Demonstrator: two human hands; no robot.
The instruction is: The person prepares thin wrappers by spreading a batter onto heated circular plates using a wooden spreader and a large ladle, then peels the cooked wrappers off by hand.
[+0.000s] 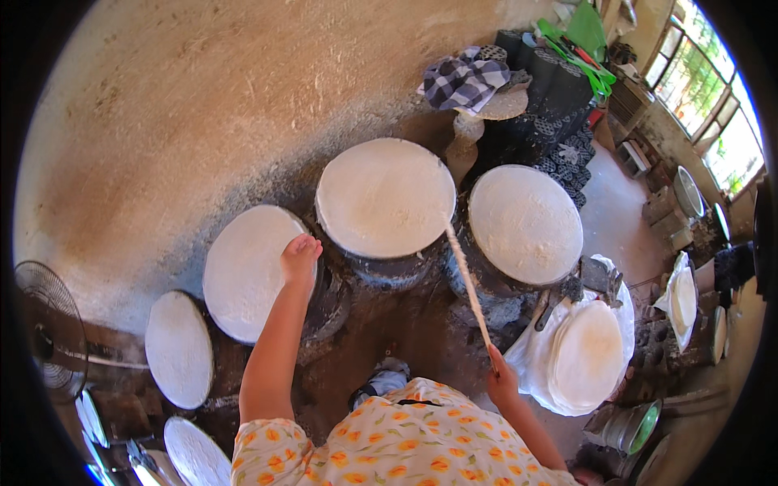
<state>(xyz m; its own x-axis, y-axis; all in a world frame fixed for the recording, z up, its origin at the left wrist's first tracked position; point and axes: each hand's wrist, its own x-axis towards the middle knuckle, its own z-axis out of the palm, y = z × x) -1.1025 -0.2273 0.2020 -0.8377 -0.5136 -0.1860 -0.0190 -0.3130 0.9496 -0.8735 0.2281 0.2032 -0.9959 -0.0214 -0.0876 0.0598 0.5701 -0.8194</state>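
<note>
My left hand (301, 252) is raised over the right edge of a round griddle (249, 279) covered with a pale layer. Its fingers are curled together, and nothing shows in them. My right hand (503, 379) grips the lower end of a thin wooden stick (471, 285), whose upper part looks crusted with white. The stick's far tip meets the right rim of the middle griddle (386, 197), also coated pale. To the right, another round griddle (526, 225) bears a rough, crumbly white layer. These griddles sit on dark round stoves (389, 270).
Thin round sheets (588, 358) lie stacked on white plastic (529, 364) at right, beside a dark-bladed tool (547, 311). A checkered cloth (465, 79) tops a pedestal (468, 130) near stacked honeycomb briquettes (550, 91). At left are another coated disc (179, 349) and a fan (51, 331).
</note>
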